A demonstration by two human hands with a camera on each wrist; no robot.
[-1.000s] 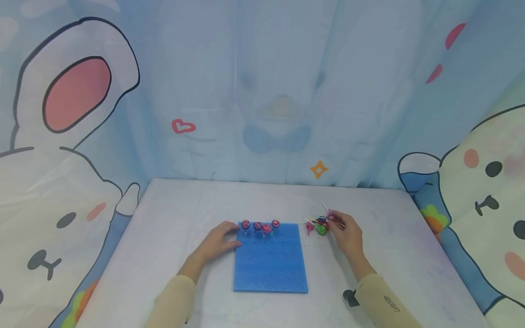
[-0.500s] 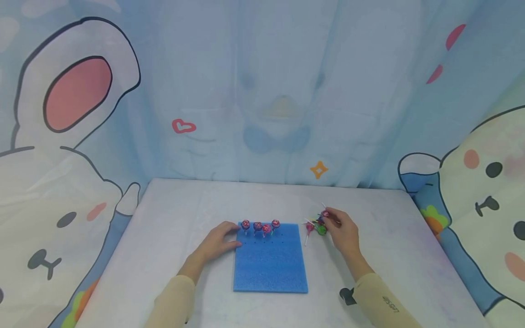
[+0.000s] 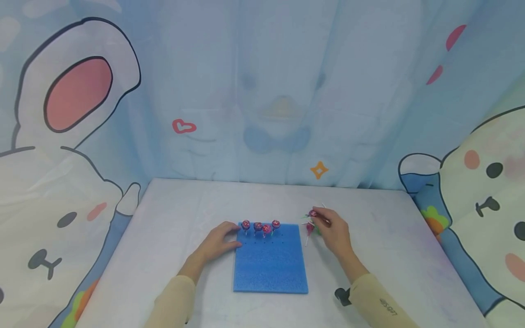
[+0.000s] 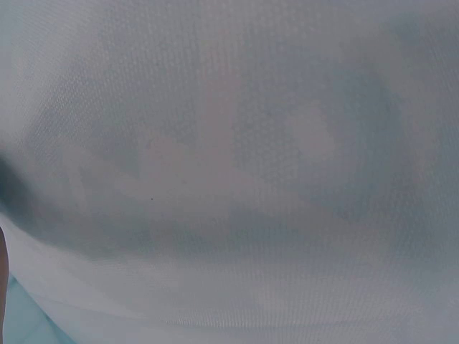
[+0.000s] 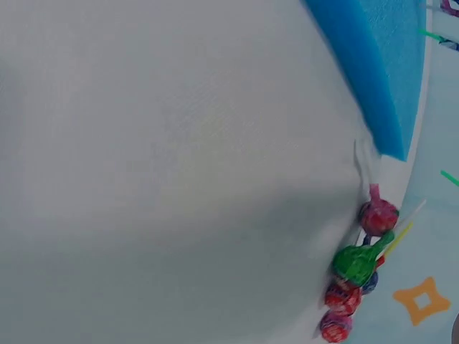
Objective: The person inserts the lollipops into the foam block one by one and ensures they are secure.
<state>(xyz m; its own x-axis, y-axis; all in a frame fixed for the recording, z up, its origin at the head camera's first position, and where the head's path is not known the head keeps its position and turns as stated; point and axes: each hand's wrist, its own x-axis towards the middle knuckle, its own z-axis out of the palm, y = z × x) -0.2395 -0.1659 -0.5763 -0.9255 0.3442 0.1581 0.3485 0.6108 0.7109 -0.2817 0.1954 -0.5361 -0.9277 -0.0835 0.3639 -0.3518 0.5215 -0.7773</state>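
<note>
In the head view, my left hand touches the left edge of a blue foam board, thumb and fingers apart along it. Several lollipops stand upright in the board near its far edge, with rows of small holes around them. My right hand pinches a lollipop with a red-and-purple wrapper, raised beyond the board's far right corner. Under and beside this hand lies a pile of lollipops; a pink one shows, and a green one appears in the right wrist view. My fingers hide part of the pile.
A white cloth-covered table carries everything. A dark object sits by the right sleeve. Behind the table hangs a blue curtain with cartoon figures. The left wrist view holds mostly pale cloth.
My right hand has lifted a lollipop from the pile and moved left with it, towards the board. My left hand and the board have stayed in place.
</note>
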